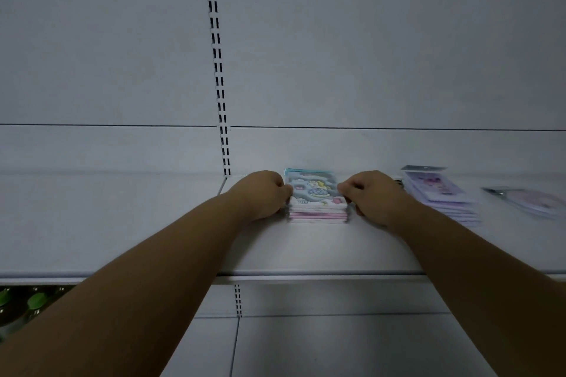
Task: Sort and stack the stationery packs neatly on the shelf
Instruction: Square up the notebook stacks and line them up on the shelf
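Your left hand (pixel 265 194) is curling knuckles-up against the left edge of the small stack of packs (pixel 318 206) just right of the frame's centre, fingers folded in and pressing that side. Your right hand (pixel 372 196) is mirroring it on the stack's right edge, fingers bent and narrow, fingertips touching the upper packs. Together the two hands are squeezing the stack between them; neither is lifting it, and its bottom pack is lying flat on the white shelf (pixel 306 251).

Both forearms are stretching long and bare from the lower corners of the frame, converging toward the middle, with wrists nearly straight and the backs of your hands facing the camera.

The stack itself is showing a blue cartoon-printed pack (pixel 314 188) on top, with pink and white edges layered beneath it. It is sitting toward the rear of the shelf, close to the back panel (pixel 367 40).

Further right, near your right wrist, a second stack of lilac packs (pixel 441 196) is leaning slightly, its layers stepped rather than flush. At the far right edge a single pale pack (pixel 526 200) is lying flat, apart from the others and blurred.

A slotted upright (pixel 219 70) is running down the back panel left of centre. In the lower left corner, below the shelf lip, green rounded objects (pixel 33 300) are showing dimly; you cannot tell what they are.
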